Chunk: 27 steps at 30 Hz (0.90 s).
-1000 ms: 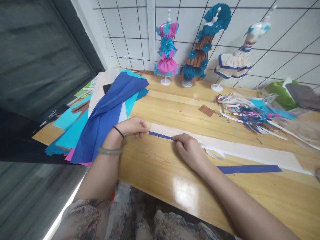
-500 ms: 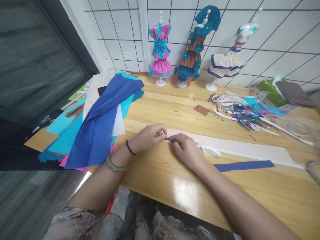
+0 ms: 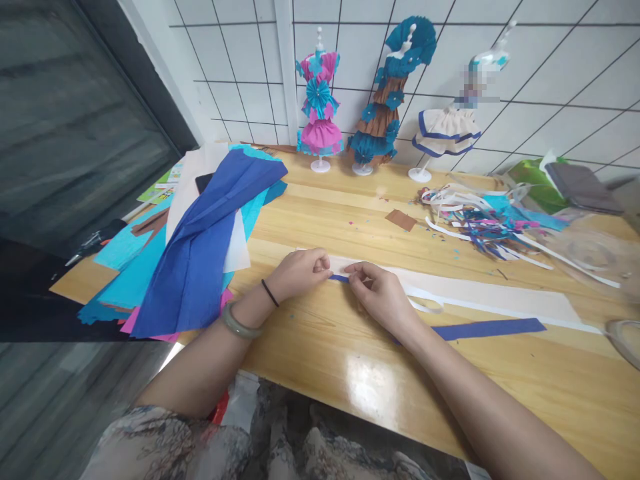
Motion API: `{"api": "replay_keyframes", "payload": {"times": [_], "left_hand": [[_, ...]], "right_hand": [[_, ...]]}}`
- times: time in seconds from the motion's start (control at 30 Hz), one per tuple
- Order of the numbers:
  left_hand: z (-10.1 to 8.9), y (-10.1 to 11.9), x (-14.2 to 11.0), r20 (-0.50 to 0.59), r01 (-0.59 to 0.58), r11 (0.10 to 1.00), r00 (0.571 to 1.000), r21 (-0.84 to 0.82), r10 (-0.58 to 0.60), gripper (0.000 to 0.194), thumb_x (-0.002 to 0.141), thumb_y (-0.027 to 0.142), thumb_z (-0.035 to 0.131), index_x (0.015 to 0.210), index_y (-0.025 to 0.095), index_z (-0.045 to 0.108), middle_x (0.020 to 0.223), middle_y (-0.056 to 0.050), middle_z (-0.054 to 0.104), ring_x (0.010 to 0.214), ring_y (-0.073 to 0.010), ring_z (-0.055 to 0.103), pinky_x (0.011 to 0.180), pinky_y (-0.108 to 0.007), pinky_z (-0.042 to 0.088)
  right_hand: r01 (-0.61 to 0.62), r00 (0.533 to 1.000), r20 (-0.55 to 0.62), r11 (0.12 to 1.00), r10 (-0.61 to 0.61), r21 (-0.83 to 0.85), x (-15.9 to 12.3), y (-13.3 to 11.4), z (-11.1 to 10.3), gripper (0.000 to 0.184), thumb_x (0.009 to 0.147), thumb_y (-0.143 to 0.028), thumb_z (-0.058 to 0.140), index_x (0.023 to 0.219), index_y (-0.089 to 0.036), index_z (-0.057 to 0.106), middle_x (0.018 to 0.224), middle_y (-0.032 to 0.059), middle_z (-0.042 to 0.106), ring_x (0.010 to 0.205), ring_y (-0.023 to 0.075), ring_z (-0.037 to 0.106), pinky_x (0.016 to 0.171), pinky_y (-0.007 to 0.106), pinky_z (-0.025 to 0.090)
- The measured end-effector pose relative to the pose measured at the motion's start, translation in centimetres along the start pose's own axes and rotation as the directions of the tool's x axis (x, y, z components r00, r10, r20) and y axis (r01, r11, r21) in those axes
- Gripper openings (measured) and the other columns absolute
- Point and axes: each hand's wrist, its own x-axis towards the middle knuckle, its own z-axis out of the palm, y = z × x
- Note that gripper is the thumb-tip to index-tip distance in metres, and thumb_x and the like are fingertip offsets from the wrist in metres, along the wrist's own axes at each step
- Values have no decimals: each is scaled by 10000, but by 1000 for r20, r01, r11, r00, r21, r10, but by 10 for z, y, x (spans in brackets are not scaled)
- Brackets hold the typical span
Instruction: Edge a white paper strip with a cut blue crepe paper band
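Note:
A long cream paper strip [image 3: 493,291] lies across the table, and a narrow blue paper strip [image 3: 341,279] runs along its near edge. My left hand [image 3: 301,273] is curled over the left end, its thumb and finger pressed at the blue strip. Close to its right, my right hand [image 3: 376,291] pinches the same strip between thumb and forefinger; its fingertips are partly hidden. A curl of white backing tape [image 3: 426,305] sticks out beyond my right hand. The rest of the blue strip trails out from under my right wrist.
Blue, turquoise and cream crepe sheets [image 3: 200,240] are heaped at left, beside a glue gun [image 3: 93,241]. Three dressed mannequins [image 3: 320,100] stand along the tiled wall. Paper scraps [image 3: 493,223], a phone [image 3: 585,187] and a tape roll [image 3: 625,340] lie at right.
My left hand has moved right along the strip, close to my right hand. My right hand has shifted slightly, its fingers lifting a little more from the paper. The view has swung slightly.

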Motion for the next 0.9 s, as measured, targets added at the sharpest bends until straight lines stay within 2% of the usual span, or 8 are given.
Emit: {"api": "replay_keyframes", "payload": {"times": [0.1,0.17,0.43,0.63,0.9], "left_hand": [[-1,4,0,17,21,999,1000,30,-22,133,746,330,533,755,202,569,637,33,574,605,-120,520,525,-217,336],[-1,5,0,19,33,999,999,43,-34,149,748,347,536,743,202,573,641,30,577,609,-121,518,526,-217,332],[-1,5,1,11,33,998,999,62,-33,195,770,378,522,750,200,599,667,24,601,624,-124,529,535,-220,336],[1,6,1,8,33,994,999,105,-34,165,760,360,544,784,218,624,681,25,614,645,-132,547,547,-228,330],[5,7,2,-11,50,984,999,170,-49,173,757,386,558,803,227,612,701,24,626,667,-146,565,569,-242,343]], "right_hand": [[-65,998,22,982,62,176,0,3,-1,282,776,-332,467,987,-163,550,572,-52,508,339,84,463,345,201,358],[-62,998,6,979,62,194,1,4,-2,292,763,-345,482,980,-160,545,590,-49,508,327,77,454,330,196,345],[26,997,-76,997,-31,-68,1,4,-5,267,774,-302,465,942,-159,614,639,-3,586,435,97,489,461,229,389],[46,995,-77,990,-57,-132,1,6,-4,257,762,-269,473,935,-155,626,656,6,616,540,126,537,557,249,413],[81,991,-89,970,-104,-230,2,9,-5,248,767,-236,470,952,-156,615,709,35,647,611,149,581,606,259,432]]}}
